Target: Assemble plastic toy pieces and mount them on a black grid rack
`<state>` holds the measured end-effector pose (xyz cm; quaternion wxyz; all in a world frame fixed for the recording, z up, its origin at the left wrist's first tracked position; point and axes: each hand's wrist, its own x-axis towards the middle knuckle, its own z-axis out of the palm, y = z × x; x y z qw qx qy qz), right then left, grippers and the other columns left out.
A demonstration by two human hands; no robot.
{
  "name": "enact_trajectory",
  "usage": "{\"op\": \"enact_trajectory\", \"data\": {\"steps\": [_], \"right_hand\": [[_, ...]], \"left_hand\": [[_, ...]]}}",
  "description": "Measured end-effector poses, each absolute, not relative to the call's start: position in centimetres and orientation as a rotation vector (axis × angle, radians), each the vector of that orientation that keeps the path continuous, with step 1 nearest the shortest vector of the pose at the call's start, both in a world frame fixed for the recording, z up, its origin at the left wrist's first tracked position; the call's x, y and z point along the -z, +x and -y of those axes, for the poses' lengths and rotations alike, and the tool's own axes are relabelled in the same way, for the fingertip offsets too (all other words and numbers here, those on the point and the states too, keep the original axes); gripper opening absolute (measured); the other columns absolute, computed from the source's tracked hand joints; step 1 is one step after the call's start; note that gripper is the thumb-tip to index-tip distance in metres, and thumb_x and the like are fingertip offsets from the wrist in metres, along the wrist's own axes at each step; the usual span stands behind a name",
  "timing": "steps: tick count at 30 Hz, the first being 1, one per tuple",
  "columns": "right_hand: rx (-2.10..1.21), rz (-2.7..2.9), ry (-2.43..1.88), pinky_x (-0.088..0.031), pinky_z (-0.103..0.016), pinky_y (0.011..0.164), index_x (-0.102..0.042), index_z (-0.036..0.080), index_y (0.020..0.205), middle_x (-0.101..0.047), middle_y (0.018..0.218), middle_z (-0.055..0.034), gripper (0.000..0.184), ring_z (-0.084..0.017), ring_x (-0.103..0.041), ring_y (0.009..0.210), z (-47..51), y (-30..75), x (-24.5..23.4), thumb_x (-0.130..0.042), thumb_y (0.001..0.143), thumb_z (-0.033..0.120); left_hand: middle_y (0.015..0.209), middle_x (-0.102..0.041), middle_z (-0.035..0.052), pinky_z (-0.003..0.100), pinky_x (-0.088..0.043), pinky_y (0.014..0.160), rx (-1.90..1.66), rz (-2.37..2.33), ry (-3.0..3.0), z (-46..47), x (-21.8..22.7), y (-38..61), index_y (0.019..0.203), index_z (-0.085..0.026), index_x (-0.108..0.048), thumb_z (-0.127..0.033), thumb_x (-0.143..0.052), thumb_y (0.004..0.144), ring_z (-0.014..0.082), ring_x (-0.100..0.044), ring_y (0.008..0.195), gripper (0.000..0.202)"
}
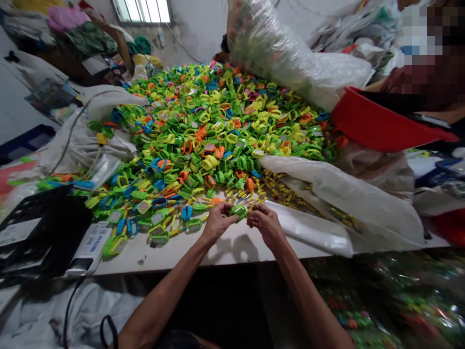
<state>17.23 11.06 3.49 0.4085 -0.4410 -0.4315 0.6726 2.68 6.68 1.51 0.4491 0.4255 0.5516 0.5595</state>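
Note:
Near the front edge of the white table (232,249), my left hand (218,222) pinches a green plastic toy watch (239,211). My right hand (267,223) is just to the right of it, thumb and fingers pressed together. Whatever the right fingers hold is too small to make out. Behind both hands rises a large heap of toy watches (207,140) in green, yellow, orange and blue. Small yellow pieces (278,191) lie in a pile just past my right hand, partly under clear plastic. To the left, several watches with yellow pieces attached (160,228) lie on the tabletop.
A clear plastic bag (337,194) lies along the right. Beyond it stands a red basin (381,121), with a person (428,68) beside it. A large filled bag (276,53) leans over the heap. On the left are a black crate (47,218) and a white box (92,245).

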Motion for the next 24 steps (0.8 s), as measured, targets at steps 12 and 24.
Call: {"op": "enact_trajectory", "data": {"steps": [12, 24], "right_hand": [[-1.578, 1.151, -1.125, -0.039, -0.021, 0.045, -0.055, 0.017, 0.073, -0.057, 0.054, 0.0040, 0.027, -0.011, -0.053, 0.047, -9.0, 18.3, -4.5, -0.072, 0.054, 0.026], [-1.648, 1.216, -1.069, -0.043, -0.025, 0.053, -0.056, 0.018, 0.068, -0.061, 0.055, 0.0014, 0.033, -0.013, -0.056, 0.053, -8.7, 18.3, -4.6, -0.080, 0.052, 0.035]], "left_hand": [[0.057, -0.055, -0.0023, 0.020, -0.036, 0.047, -1.370, -1.243, 0.798, -4.2, -2.7, 4.7, 0.077, -0.011, -0.064, -0.052, -0.078, 0.053, 0.0074, -0.044, 0.050, 0.049], [0.066, -0.063, 0.0031, 0.027, -0.040, 0.065, -1.259, -1.614, 1.632, -3.6, -2.3, 4.1, 0.069, -0.017, -0.067, -0.045, -0.067, 0.075, 0.0158, -0.055, 0.067, 0.028]]}}
